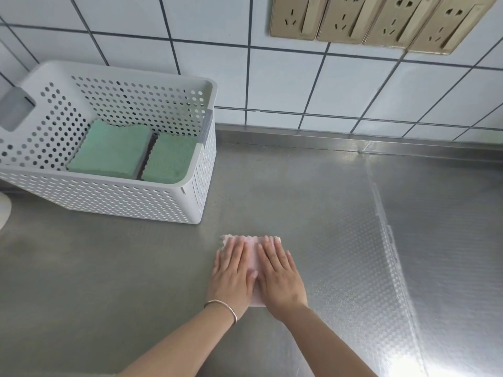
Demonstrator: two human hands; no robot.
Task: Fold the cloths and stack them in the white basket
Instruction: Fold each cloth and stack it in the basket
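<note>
A small folded pink cloth (253, 257) lies on the steel counter in front of me. My left hand (232, 273) and my right hand (280, 278) rest flat on it side by side, fingers spread and pointing away from me, and cover most of it. Neither hand grips anything. The white perforated basket (109, 197) stands at the back left of the counter. Inside it lie two folded green cloths, a larger one (109, 151) on the left and a smaller one (168, 159) on the right.
The steel counter (299, 202) runs to a white tiled wall (285, 83). A row of gold wall sockets (381, 20) sits high on the right. An embossed shiny sheet (381, 268) covers the counter's right side. A silver bangle (221, 307) circles my left wrist.
</note>
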